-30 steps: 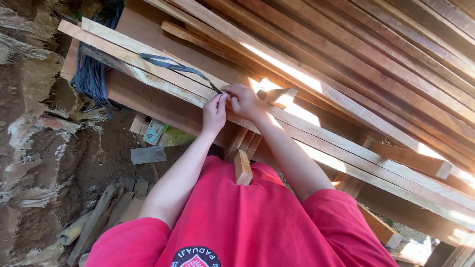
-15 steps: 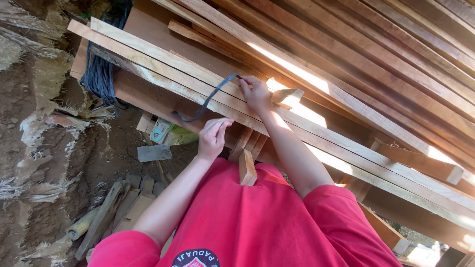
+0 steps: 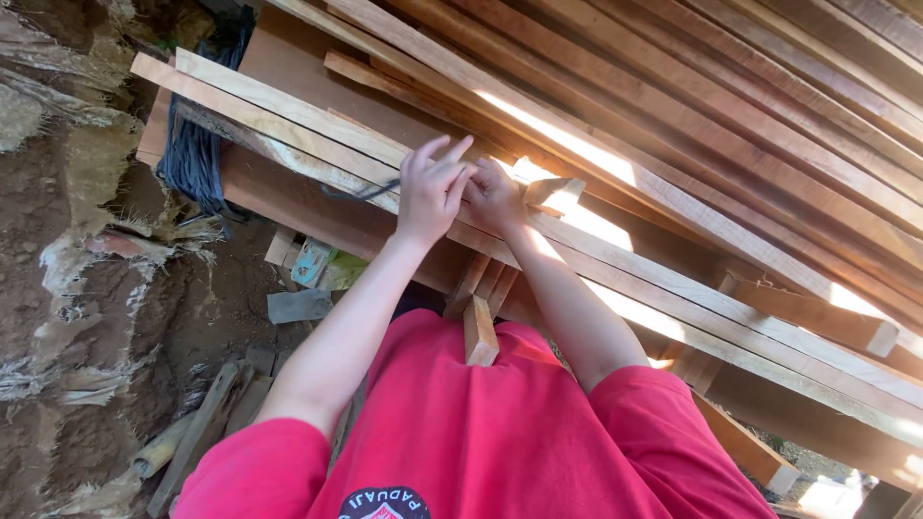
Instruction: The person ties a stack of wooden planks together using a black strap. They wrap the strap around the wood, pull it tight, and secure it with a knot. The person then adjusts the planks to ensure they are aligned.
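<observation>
Head view, single frame. Item one: left hand [image 3: 433, 192], fingers spread and open, palm resting on the pale wooden slat [image 3: 288, 111] that runs along the near edge of the lumber stack [image 3: 731, 125]. Item two: right hand [image 3: 495, 197], curled against the same slat just beside the left; whether it grips anything cannot be told, the left hand partly covers it. Item three: dark strap [image 3: 370, 190], a thin strip showing just left of the left hand, lying on the slat's edge; its end is hidden under the hand. Item four: bundle of dark cord [image 3: 197, 159], hanging at the stack's left end. Item five: small flat package [image 3: 312, 261], pale blue and green, rectangular, on the ground below the stack's near edge; its markings are too small to make out. Item six: grey flat scrap [image 3: 298, 306], just below the package. Item seven: short wooden block [image 3: 479, 332], upright against the red shirt [image 3: 500, 432]. Stack's right end cut off by the frame.
</observation>
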